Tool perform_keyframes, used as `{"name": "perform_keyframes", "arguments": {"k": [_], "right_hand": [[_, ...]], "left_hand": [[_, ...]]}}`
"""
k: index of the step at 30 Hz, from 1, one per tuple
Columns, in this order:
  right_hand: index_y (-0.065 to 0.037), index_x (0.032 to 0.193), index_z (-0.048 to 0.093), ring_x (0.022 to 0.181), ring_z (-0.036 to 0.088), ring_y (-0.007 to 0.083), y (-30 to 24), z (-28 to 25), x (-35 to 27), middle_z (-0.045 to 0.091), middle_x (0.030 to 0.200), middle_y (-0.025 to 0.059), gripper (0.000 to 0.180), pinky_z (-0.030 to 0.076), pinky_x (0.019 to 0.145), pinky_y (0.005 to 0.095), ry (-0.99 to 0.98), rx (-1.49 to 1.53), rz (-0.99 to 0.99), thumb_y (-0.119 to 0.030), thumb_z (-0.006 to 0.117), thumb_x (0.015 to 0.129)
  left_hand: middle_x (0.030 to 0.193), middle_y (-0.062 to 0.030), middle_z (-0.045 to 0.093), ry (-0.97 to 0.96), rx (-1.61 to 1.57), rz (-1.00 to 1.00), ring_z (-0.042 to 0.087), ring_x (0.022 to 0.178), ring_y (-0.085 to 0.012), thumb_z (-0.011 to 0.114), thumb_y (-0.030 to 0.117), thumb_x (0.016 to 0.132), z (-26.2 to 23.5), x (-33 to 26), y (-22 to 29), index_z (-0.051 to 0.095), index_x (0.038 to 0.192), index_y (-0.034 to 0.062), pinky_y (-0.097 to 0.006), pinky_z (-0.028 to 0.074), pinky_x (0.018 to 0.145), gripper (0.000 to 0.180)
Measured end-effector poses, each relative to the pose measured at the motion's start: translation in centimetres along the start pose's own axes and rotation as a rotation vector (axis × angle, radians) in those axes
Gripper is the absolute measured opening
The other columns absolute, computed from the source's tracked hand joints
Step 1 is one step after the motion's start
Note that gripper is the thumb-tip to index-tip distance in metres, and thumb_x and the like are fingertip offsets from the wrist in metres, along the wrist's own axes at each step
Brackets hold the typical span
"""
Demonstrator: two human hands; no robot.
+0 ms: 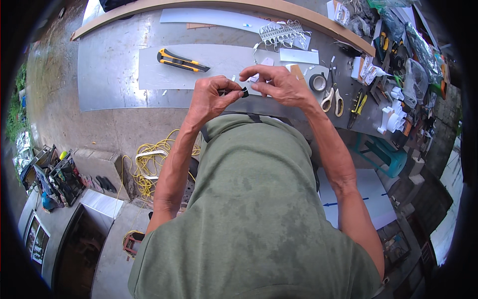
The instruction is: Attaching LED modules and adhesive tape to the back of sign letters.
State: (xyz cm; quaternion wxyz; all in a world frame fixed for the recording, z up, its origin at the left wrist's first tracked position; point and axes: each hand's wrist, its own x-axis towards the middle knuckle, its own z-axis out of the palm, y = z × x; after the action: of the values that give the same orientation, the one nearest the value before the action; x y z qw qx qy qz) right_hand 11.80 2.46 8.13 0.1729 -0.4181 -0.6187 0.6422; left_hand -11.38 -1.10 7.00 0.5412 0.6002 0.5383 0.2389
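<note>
My left hand (214, 94) is closed in a pinch over the near edge of the metal worktable (107, 84). A small black strip (245, 92), which looks like tape, sticks out from between its thumb and forefinger. Facing it, my right hand (279, 84) has its thumb and forefinger apart, with nothing visible between them. Beyond the fingers lies a small white piece (267, 62), partly hidden by my right hand. A roll of black tape (317, 82) rests just right of that hand. A yellow and black utility knife (181, 61) lies beyond my left hand.
Scissors (338, 102) and yellow-handled pliers (357, 107) lie near the table's right front edge. White wired modules (281, 34) sit farther back, before a long wooden strip (224, 4). Yellow cable (147, 164) coils on the floor at left; a teal stool (383, 154) stands at right.
</note>
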Motion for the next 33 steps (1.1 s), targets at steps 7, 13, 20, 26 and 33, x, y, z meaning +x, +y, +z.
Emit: {"name": "perform_keyframes", "arguments": {"k": [7, 13, 20, 26, 33], "right_hand": [[-0.005, 0.105, 0.072, 0.087, 0.071, 0.0247, 0.6, -0.4, 1.7, 0.075, 0.096, 0.0094, 0.024, 0.055, 0.077, 0.0365, -0.09, -0.274, -0.234, -0.007, 0.075, 0.082], [-0.001, 0.098, 0.073, 0.067, 0.063, 0.0092, 0.1, -0.9, 1.1, 0.071, 0.083, 0.0051, 0.013, 0.05, 0.059, 0.0264, -0.029, -0.167, -0.12, -0.007, 0.075, 0.087], [0.001, 0.1, 0.072, 0.065, 0.059, 0.0051, 0.5, -1.5, 0.2, 0.069, 0.083, 0.0017, 0.013, 0.047, 0.056, 0.0211, -0.008, 0.219, 0.05, -0.008, 0.074, 0.091], [0.001, 0.103, 0.071, 0.065, 0.058, 0.0049, 1.2, -1.5, 0.1, 0.069, 0.084, 0.0019, 0.017, 0.047, 0.055, 0.0206, -0.035, 0.209, 0.004, -0.011, 0.075, 0.092], [0.003, 0.103, 0.07, 0.059, 0.058, 0.0065, 0.2, -2.4, 0.3, 0.071, 0.084, 0.0071, 0.031, 0.046, 0.049, 0.0219, -0.113, 0.341, 0.093, -0.024, 0.054, 0.106]], "left_hand": [[0.08, -0.0113, 0.074, -0.021, 0.143, 0.105, 0.067, 0.066, -0.0143, 0.081, 0.011, 0.079, -1.0, 0.8, 0.8, 0.079, 0.094, 0.0029, -0.03, 0.054, 0.062, 0.017], [0.086, -0.0113, 0.076, -0.044, 0.081, 0.045, 0.068, 0.069, -0.012, 0.081, 0.015, 0.082, -1.4, 1.7, 1.4, 0.079, 0.096, 0.0024, -0.03, 0.054, 0.063, 0.019], [0.08, -0.0068, 0.075, -0.128, -0.141, 0.051, 0.064, 0.07, -0.008, 0.081, 0.017, 0.085, -1.7, 2.1, 1.7, 0.078, 0.101, 0.0, -0.026, 0.052, 0.063, 0.024], [0.076, -0.0047, 0.072, -0.056, -0.095, 0.067, 0.059, 0.065, -0.0057, 0.077, 0.011, 0.085, -0.7, 2.0, 1.6, 0.078, 0.099, 0.0013, -0.025, 0.048, 0.058, 0.017], [0.072, -0.0059, 0.069, 0.026, 0.13, 0.226, 0.062, 0.058, -0.0105, 0.075, 0.006, 0.082, -0.5, 1.5, 3.0, 0.079, 0.092, 0.0044, -0.027, 0.048, 0.055, 0.011]]}}
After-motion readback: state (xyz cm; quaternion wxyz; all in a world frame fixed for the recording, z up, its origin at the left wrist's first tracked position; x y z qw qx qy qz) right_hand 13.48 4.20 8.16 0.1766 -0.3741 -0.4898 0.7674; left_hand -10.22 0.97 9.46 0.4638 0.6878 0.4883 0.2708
